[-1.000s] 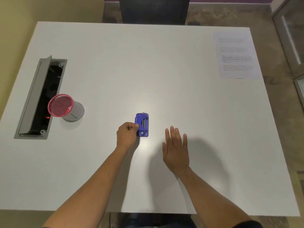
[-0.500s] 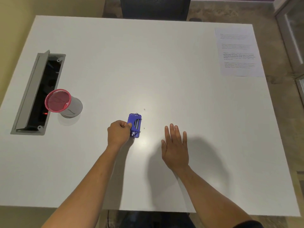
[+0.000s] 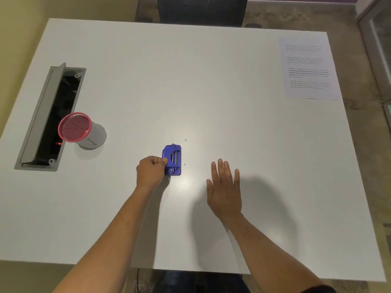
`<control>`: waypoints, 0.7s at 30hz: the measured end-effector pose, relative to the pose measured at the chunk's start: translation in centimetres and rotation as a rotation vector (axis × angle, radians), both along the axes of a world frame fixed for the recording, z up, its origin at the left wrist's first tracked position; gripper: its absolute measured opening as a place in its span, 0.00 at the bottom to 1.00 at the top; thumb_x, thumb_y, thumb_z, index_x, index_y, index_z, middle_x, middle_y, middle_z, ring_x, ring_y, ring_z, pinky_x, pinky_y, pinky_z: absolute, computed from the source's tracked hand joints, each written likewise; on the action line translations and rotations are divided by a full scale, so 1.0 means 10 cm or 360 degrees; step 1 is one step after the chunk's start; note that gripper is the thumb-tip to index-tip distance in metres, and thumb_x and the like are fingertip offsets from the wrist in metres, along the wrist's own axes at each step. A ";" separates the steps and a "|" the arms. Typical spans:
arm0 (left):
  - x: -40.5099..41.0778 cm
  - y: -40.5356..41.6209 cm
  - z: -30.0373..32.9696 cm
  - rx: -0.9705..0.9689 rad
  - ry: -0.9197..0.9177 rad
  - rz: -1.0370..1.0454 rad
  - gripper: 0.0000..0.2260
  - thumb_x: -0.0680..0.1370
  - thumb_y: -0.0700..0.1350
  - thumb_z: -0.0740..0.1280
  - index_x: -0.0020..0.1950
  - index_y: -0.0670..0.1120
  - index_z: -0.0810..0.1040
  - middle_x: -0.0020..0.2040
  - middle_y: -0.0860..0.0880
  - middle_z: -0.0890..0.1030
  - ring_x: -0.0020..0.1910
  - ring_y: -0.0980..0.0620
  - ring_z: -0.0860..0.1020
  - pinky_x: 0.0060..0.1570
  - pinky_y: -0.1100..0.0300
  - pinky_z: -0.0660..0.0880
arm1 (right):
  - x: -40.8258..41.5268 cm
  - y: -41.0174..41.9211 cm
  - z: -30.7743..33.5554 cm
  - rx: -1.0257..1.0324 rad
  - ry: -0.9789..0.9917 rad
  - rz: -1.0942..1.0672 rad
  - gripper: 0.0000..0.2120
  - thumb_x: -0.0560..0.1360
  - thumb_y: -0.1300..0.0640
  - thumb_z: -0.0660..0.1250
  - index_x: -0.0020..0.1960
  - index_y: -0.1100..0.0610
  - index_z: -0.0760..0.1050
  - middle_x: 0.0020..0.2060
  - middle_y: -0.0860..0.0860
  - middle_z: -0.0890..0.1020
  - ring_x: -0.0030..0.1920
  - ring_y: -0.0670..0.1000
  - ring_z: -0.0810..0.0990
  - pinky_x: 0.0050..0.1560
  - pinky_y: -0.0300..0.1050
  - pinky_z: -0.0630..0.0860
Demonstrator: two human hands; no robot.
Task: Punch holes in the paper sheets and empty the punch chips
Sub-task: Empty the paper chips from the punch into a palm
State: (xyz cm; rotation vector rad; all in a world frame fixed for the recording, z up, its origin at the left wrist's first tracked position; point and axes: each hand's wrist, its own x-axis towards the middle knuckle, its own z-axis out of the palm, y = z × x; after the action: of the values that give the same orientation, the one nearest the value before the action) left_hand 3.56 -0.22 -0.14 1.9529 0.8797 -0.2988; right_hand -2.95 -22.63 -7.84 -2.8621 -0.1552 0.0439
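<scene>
- Since a second ago, two punch chips (image 3: 185,140) lie on the table (image 3: 211,92) beside the blue punch (image 3: 172,159).
- Left hand (image 3: 150,173) pinches the punch's left edge.
- Right hand (image 3: 225,192) is flat, fingers loosely spread.

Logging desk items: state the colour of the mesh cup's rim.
Pink rim on the mesh cup, plainest in the head view.

Single head view, wide-angle, looks steeply down and forward over white table (image 3: 211,81) from near edge; chair (image 3: 201,9) at far side.
</scene>
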 end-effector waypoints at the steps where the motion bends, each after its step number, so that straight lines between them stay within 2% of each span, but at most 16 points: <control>1: 0.00 0.01 0.00 -0.0026 -0.0011 0.0016 0.12 0.76 0.46 0.68 0.43 0.37 0.79 0.36 0.47 0.80 0.35 0.48 0.76 0.37 0.58 0.72 | 0.00 0.00 0.00 -0.0001 -0.0001 0.0002 0.26 0.83 0.49 0.51 0.79 0.57 0.57 0.78 0.55 0.61 0.78 0.56 0.58 0.76 0.63 0.55; 3: -0.01 0.03 0.01 -0.0045 -0.0030 0.0023 0.11 0.77 0.46 0.67 0.43 0.37 0.78 0.37 0.47 0.80 0.36 0.48 0.76 0.38 0.57 0.73 | 0.00 -0.01 -0.01 -0.0003 0.0005 0.0005 0.26 0.83 0.49 0.50 0.79 0.56 0.57 0.78 0.55 0.61 0.79 0.56 0.57 0.76 0.63 0.54; 7: -0.03 0.01 0.01 0.0073 -0.0003 -0.0068 0.10 0.77 0.46 0.68 0.42 0.40 0.78 0.36 0.47 0.81 0.35 0.49 0.76 0.33 0.59 0.71 | 0.00 -0.01 -0.02 -0.0012 0.0027 -0.0003 0.26 0.83 0.48 0.50 0.79 0.56 0.56 0.79 0.55 0.60 0.79 0.55 0.56 0.77 0.62 0.53; 14: 0.00 -0.03 -0.01 0.0052 0.0011 -0.0033 0.11 0.77 0.46 0.68 0.39 0.41 0.77 0.34 0.47 0.80 0.34 0.49 0.75 0.33 0.59 0.71 | 0.01 0.00 -0.02 -0.0015 0.0053 -0.0011 0.27 0.83 0.48 0.48 0.79 0.55 0.55 0.79 0.54 0.60 0.79 0.55 0.56 0.77 0.62 0.52; 19: 0.05 0.00 0.01 -0.0030 -0.0043 0.0010 0.11 0.76 0.46 0.68 0.41 0.39 0.78 0.36 0.47 0.80 0.34 0.48 0.76 0.39 0.54 0.74 | 0.00 0.00 -0.02 -0.0006 0.0041 -0.0009 0.27 0.83 0.48 0.50 0.79 0.55 0.55 0.79 0.54 0.60 0.79 0.55 0.55 0.77 0.62 0.52; 21: 0.09 -0.03 0.04 -0.0036 -0.0095 0.0028 0.12 0.76 0.47 0.68 0.42 0.37 0.78 0.35 0.48 0.79 0.31 0.50 0.76 0.37 0.56 0.75 | 0.01 0.00 -0.01 -0.0013 0.0044 -0.0007 0.27 0.83 0.48 0.49 0.79 0.55 0.54 0.79 0.54 0.60 0.79 0.55 0.55 0.77 0.62 0.51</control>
State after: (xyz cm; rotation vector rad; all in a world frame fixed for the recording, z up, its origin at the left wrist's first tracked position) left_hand 4.47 -0.53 0.23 1.9222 0.8510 -0.2380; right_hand -2.86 -22.61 -7.98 -2.8683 -0.1432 0.0832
